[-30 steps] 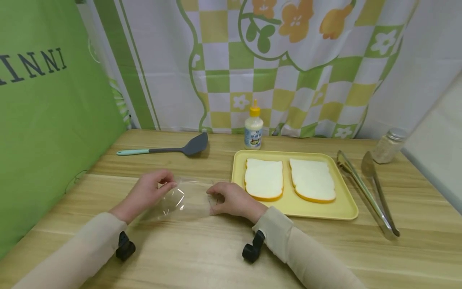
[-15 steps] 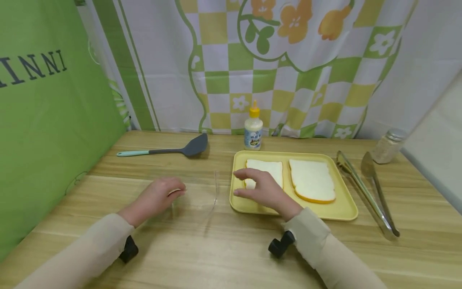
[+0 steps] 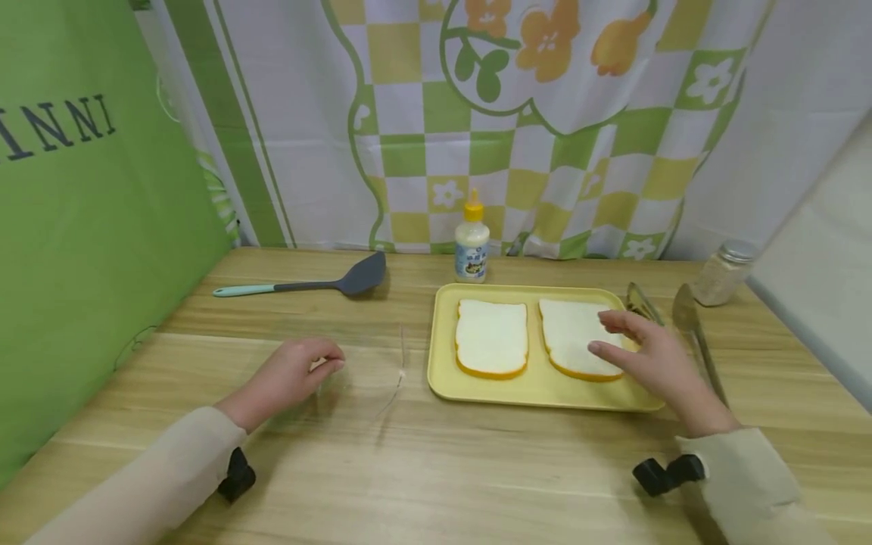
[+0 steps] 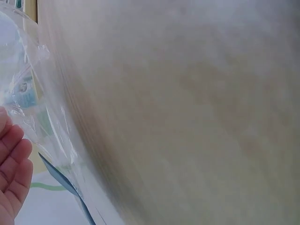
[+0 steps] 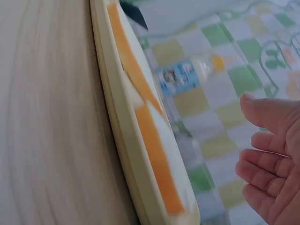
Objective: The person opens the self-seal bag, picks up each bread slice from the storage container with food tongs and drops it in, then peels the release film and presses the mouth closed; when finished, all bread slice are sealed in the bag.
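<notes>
My left hand [image 3: 289, 378] pinches a clear plastic bag [image 4: 56, 126] between thumb and fingers. In the head view the bag shows mostly as thin shiny edges over the wooden table. Nothing is held by my right hand [image 3: 657, 367]; its thumb and fingers are parted, above the right end of the yellow tray [image 3: 534, 393]. On that tray lie two bread slices, the left slice [image 3: 492, 338] in full view and the right slice [image 3: 572, 341] partly behind my fingertips. Metal tongs [image 3: 702, 341] lie to the right, partly hidden by my right hand.
Behind the tray stands a squeeze bottle [image 3: 472, 246] with a yellow cap. A spatula [image 3: 306, 286] with a mint handle lies at the back left. The glass jar [image 3: 725, 274] stands at the back right, before the patterned curtain [image 3: 507, 151].
My right hand has let go of the bag and moved right, across the tray towards the tongs. My left hand keeps the bag in about the same place.
</notes>
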Demonstrator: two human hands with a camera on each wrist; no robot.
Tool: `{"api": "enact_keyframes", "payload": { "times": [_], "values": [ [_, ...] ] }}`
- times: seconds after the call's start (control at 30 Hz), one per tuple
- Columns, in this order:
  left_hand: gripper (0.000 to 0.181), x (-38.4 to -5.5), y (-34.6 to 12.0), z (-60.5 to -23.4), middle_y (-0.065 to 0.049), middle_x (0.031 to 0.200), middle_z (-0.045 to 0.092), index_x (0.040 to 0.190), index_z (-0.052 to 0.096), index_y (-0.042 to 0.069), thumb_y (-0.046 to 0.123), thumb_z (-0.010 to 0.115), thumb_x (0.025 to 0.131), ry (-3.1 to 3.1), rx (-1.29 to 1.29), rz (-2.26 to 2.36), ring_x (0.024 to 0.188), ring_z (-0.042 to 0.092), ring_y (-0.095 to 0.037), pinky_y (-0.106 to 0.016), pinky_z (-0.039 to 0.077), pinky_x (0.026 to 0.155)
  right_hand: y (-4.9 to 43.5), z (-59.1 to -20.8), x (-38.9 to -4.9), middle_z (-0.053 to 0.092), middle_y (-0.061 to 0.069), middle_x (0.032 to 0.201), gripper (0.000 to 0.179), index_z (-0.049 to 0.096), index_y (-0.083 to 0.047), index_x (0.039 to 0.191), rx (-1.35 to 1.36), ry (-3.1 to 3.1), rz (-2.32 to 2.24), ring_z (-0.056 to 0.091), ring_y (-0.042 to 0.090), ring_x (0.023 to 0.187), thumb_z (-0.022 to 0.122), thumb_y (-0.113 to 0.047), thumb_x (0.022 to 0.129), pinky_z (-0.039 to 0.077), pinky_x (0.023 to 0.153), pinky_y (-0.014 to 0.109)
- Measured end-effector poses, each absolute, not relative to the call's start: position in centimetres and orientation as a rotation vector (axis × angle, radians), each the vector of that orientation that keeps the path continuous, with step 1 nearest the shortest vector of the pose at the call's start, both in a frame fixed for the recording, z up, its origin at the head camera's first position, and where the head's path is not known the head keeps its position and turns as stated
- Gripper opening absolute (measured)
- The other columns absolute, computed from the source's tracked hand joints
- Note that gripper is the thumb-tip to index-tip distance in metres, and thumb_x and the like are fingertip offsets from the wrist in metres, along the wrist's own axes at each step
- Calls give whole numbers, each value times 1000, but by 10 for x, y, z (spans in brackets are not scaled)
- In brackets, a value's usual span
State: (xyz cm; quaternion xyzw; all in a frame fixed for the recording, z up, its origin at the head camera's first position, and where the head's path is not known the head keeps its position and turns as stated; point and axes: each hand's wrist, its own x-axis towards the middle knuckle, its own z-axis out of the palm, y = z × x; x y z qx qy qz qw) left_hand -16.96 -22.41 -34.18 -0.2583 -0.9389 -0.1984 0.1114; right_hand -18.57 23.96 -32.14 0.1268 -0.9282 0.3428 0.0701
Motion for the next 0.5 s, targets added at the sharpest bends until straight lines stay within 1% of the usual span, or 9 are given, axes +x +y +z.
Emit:
{"api": "enact_keyframes", "payload": {
  "times": [0.13, 0.27, 0.5],
  "values": [
    [5, -170, -224, -342, -1, 86, 67, 86, 69, 8, 12, 65, 86, -2762, -739, -584, 82, 63, -18, -36, 51, 71, 276, -324, -182, 46, 33, 127, 62, 43, 7, 131, 251, -2797, 983, 41, 53, 115, 62, -33, 89, 35, 89, 62],
    [5, -170, -224, -343, 1, 85, 67, 85, 68, 10, 13, 65, 86, -2755, -726, -599, 82, 62, -17, -36, 51, 71, 307, -329, -179, 35, 40, 131, 72, 31, 10, 137, 93, -2868, 884, 35, 59, 112, 55, -39, 92, 31, 85, 67],
    [4, -169, -223, -341, 2, 82, 66, 82, 67, 10, 13, 66, 85, -2753, -716, -601, 79, 61, -16, -35, 50, 68, 331, -347, -172, 31, 44, 128, 80, 26, 15, 136, -5, -2915, 751, 34, 60, 108, 56, -43, 90, 31, 82, 68]
  ]
}}
